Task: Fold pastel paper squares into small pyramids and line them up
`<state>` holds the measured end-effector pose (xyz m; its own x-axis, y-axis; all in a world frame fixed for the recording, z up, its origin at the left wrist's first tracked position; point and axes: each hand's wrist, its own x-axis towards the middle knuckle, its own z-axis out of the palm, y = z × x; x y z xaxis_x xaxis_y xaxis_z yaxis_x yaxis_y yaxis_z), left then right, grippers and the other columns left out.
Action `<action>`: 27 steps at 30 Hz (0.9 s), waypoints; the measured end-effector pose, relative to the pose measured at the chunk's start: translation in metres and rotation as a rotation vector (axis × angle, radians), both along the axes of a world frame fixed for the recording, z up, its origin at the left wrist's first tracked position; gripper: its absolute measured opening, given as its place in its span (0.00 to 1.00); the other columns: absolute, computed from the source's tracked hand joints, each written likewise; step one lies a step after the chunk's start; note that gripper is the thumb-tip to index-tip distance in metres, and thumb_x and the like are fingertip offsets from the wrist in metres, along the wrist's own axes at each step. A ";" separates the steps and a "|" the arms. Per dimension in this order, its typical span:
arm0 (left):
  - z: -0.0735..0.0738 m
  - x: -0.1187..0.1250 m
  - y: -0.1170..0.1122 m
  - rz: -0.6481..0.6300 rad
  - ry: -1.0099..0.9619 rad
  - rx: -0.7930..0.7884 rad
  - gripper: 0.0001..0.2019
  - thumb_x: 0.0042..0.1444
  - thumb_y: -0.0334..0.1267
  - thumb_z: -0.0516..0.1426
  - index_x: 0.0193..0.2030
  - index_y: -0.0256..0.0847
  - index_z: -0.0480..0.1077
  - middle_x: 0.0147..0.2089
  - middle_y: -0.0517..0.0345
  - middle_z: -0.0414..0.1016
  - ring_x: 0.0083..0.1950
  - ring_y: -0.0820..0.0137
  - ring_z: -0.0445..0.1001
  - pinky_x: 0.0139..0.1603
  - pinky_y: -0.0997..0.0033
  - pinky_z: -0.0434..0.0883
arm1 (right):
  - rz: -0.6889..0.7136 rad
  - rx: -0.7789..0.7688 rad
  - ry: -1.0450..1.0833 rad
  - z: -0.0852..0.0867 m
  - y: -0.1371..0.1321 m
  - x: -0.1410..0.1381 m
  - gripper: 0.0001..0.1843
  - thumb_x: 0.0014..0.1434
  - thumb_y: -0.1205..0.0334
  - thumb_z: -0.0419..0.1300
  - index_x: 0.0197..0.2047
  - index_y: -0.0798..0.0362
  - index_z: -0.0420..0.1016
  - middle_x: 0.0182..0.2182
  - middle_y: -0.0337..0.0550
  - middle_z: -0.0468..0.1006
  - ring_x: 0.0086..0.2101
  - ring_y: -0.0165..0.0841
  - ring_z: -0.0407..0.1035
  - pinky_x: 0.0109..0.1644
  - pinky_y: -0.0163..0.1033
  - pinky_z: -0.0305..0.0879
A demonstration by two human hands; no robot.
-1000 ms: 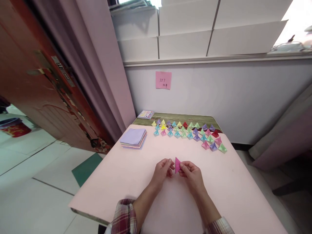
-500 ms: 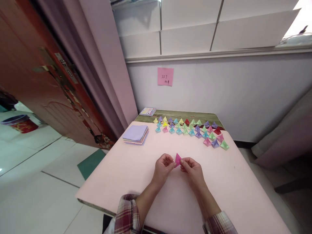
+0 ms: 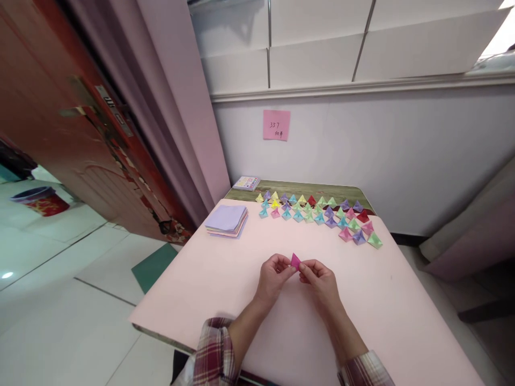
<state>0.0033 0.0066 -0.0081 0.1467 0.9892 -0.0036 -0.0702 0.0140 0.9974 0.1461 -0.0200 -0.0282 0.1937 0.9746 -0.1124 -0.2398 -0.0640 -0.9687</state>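
Note:
My left hand (image 3: 273,277) and my right hand (image 3: 321,281) meet above the middle of the pink table (image 3: 209,284). Both pinch a small folded magenta paper piece (image 3: 295,261) between thumb and fingertips. Only its top corner shows above my fingers. Several folded paper pieces (image 3: 317,215) in many colours lie in rows at the far side of the table. A stack of square paper sheets (image 3: 226,220), lilac on top, rests at the far left.
A small printed packet (image 3: 247,183) lies on the wooden strip (image 3: 317,190) by the wall. A pink sticky note (image 3: 276,125) hangs on the wall above. A red door (image 3: 60,139) and a mauve curtain (image 3: 177,107) stand at the left. Grey fabric (image 3: 470,236) is on the right.
The magenta piece has sunk lower between my fingertips, with less of it showing. My view has shifted a little, so the table sits slightly to the right.

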 end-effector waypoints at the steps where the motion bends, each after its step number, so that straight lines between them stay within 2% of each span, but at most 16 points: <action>1: 0.000 0.000 0.000 0.000 -0.001 -0.005 0.13 0.44 0.43 0.66 0.30 0.37 0.70 0.26 0.63 0.66 0.26 0.77 0.60 0.28 0.77 0.59 | -0.003 -0.004 -0.004 0.001 0.000 0.000 0.18 0.47 0.46 0.68 0.31 0.53 0.78 0.25 0.40 0.76 0.26 0.31 0.67 0.33 0.36 0.66; 7: 0.000 0.000 -0.001 -0.046 0.027 -0.053 0.13 0.46 0.45 0.65 0.28 0.36 0.72 0.22 0.64 0.66 0.23 0.79 0.58 0.24 0.77 0.55 | 0.013 0.004 -0.060 0.002 0.000 -0.002 0.18 0.47 0.46 0.68 0.30 0.53 0.78 0.23 0.40 0.75 0.26 0.31 0.67 0.32 0.36 0.65; 10: -0.001 -0.002 0.000 -0.079 0.006 -0.162 0.15 0.49 0.49 0.63 0.31 0.37 0.73 0.16 0.68 0.60 0.17 0.81 0.52 0.19 0.77 0.49 | 0.004 0.032 -0.118 0.004 -0.001 -0.003 0.18 0.48 0.46 0.68 0.30 0.53 0.78 0.23 0.40 0.75 0.25 0.30 0.66 0.30 0.36 0.64; 12: -0.002 -0.003 0.001 -0.117 -0.057 -0.250 0.17 0.50 0.51 0.61 0.32 0.37 0.72 0.16 0.68 0.62 0.14 0.81 0.51 0.17 0.76 0.48 | -0.003 0.055 -0.146 0.006 -0.002 -0.004 0.17 0.48 0.47 0.67 0.30 0.53 0.78 0.22 0.39 0.74 0.25 0.30 0.65 0.29 0.35 0.63; 17: 0.005 -0.011 0.005 -0.231 -0.207 -0.370 0.18 0.49 0.53 0.62 0.32 0.37 0.70 0.25 0.60 0.71 0.20 0.79 0.64 0.22 0.77 0.60 | 0.089 0.054 -0.026 0.011 -0.003 -0.005 0.19 0.51 0.44 0.65 0.30 0.53 0.76 0.25 0.40 0.75 0.26 0.30 0.67 0.32 0.36 0.66; 21: 0.011 -0.014 0.005 -0.325 -0.210 -0.423 0.19 0.49 0.54 0.62 0.30 0.36 0.70 0.24 0.60 0.70 0.20 0.79 0.64 0.23 0.77 0.60 | 0.156 0.001 0.113 0.011 -0.003 -0.006 0.20 0.50 0.44 0.66 0.29 0.54 0.72 0.23 0.39 0.72 0.23 0.28 0.64 0.27 0.34 0.63; 25: 0.014 -0.013 0.004 -0.346 -0.203 -0.397 0.18 0.50 0.52 0.62 0.30 0.36 0.70 0.23 0.60 0.70 0.21 0.78 0.65 0.25 0.76 0.61 | 0.162 -0.028 0.131 0.011 -0.003 -0.007 0.21 0.49 0.46 0.67 0.39 0.51 0.74 0.21 0.34 0.69 0.21 0.27 0.61 0.25 0.32 0.58; 27: 0.015 -0.013 0.003 -0.340 -0.186 -0.365 0.18 0.49 0.52 0.63 0.29 0.36 0.71 0.24 0.59 0.70 0.22 0.77 0.66 0.25 0.76 0.62 | 0.164 -0.034 0.102 0.011 -0.003 -0.007 0.22 0.49 0.45 0.67 0.41 0.51 0.74 0.21 0.34 0.69 0.21 0.27 0.60 0.24 0.32 0.57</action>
